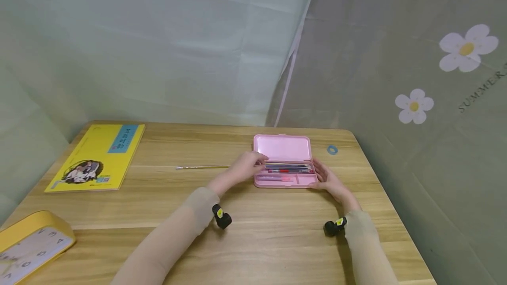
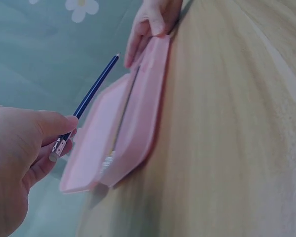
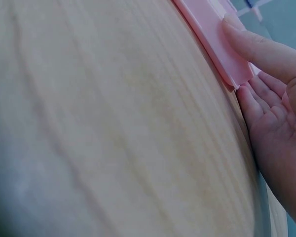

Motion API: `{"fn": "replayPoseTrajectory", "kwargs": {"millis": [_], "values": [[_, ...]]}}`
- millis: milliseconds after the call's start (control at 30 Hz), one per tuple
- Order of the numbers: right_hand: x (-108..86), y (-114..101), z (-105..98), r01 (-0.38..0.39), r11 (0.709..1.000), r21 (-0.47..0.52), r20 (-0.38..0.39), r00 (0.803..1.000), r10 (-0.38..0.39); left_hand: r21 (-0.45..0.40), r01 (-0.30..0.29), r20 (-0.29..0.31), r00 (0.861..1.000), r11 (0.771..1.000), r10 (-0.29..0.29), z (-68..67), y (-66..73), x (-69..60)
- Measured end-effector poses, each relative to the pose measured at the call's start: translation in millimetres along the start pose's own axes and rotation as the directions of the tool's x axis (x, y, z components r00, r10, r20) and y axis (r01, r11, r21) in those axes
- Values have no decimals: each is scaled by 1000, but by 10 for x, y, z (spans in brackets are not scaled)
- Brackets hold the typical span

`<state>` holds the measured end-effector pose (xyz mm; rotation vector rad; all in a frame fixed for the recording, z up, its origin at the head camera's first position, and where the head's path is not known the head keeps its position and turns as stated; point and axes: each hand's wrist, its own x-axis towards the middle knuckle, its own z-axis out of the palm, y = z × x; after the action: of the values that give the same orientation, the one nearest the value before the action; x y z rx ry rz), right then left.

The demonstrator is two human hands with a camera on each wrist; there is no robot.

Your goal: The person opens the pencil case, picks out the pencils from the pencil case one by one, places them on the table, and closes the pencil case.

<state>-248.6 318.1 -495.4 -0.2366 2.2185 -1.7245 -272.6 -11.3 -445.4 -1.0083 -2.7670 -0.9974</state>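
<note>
An open pink pencil case (image 1: 282, 147) lies on the table, its lid tipped back. Inside are several dark pencils (image 1: 293, 167), a red pen (image 1: 279, 171) and a pinkish marker (image 1: 273, 178). My left hand (image 1: 245, 167) is over the case's left end. In the left wrist view it pinches a dark blue pencil (image 2: 96, 89) near its eraser end, with the pointed end towards the case. My right hand (image 1: 332, 183) holds the case's right end, thumb (image 3: 261, 49) on the front edge and fingers behind. Left of the case, a slim pencil (image 1: 202, 167) lies on the table, partly hidden by my left hand.
A blue ring (image 1: 332, 150), perhaps a tape roll, lies right of the case. A yellow book (image 1: 99, 153) is at the back left, and a yellow clock (image 1: 35, 245) at the front left. Curtains (image 1: 178, 47) hang behind the table's far edge.
</note>
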Motion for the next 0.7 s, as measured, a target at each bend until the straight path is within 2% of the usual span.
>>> {"fn": "replayPoseTrajectory", "kwargs": {"millis": [133,333,500,700], "values": [[4,9,-6,2,1000,0,7,1000,-2,10,-15,-34,999,1000,15,-106,2,-46],[7,16,-5,14,1000,10,5,1000,-14,-26,-23,-82,996,999,20,-301,-50,-155],[9,25,-8,47,999,1,12,999,-47,-16,-17,-132,991,1000,15,-471,-166,-296],[5,16,-6,31,999,-4,10,999,-31,-37,13,-182,983,999,-20,-655,-332,-509]]}}
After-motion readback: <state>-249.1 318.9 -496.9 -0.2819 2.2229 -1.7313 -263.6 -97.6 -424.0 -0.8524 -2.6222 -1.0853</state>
